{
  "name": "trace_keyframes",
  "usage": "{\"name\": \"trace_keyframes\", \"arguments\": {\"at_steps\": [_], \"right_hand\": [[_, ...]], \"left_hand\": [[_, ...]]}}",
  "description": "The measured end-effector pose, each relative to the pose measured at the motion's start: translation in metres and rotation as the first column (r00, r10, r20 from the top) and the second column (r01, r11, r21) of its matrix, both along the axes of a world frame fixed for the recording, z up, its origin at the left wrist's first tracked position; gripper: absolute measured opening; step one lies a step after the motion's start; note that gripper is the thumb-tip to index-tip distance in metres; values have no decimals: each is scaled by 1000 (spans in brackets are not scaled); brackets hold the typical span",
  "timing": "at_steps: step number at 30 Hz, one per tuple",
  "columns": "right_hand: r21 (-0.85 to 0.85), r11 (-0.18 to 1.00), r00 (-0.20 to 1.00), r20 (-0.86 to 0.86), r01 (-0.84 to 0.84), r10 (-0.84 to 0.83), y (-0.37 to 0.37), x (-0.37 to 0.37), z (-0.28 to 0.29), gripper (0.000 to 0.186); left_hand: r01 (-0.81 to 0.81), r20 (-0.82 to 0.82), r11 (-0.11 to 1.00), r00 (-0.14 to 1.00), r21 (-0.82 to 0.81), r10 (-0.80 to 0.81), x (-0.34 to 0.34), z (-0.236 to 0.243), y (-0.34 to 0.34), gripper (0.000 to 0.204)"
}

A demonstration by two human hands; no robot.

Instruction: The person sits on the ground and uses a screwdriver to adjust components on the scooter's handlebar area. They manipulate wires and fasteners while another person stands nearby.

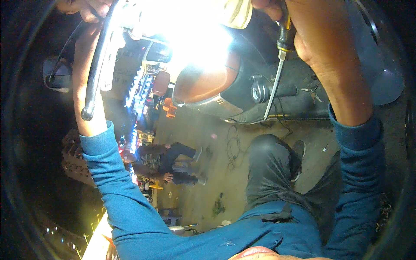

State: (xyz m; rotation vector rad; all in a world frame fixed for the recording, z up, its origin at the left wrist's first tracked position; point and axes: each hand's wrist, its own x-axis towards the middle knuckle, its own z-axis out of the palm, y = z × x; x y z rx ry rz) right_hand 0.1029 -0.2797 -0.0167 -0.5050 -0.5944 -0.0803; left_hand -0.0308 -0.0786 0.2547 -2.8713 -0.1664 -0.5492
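Noting right hand (pixel 305 24) clasping long-shafted screwdriver (pixel 277 74), tip nearward, apparently held ready; left hand (pixel 94 11): grip I cannot tell.

Blue long-sleeved top (pixel 134 212), banded cuffs (pixel 357 135), dark trousers (pixel 268 173)

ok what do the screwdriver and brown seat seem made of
The screwdriver's shank looks like bare metal, from its grey gleam; its black-and-yellow handle is probably plastic, slightly glossy. The brown seat could be vinyl or leather: smooth, with a soft sheen.
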Motion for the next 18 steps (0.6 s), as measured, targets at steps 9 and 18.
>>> {"name": "trace_keyframes", "arguments": {"at_steps": [9,18], "right_hand": [[93,988,992,12,-125,125,2,3,-9,26],[35,999,1000,-16,-15,16,3,0,-4,28]], "left_hand": [[-18,-4,1000,1000,21,18,3,3,-3,36],[53,13,998,999,-17,-53,5,0,-4,31]]}}
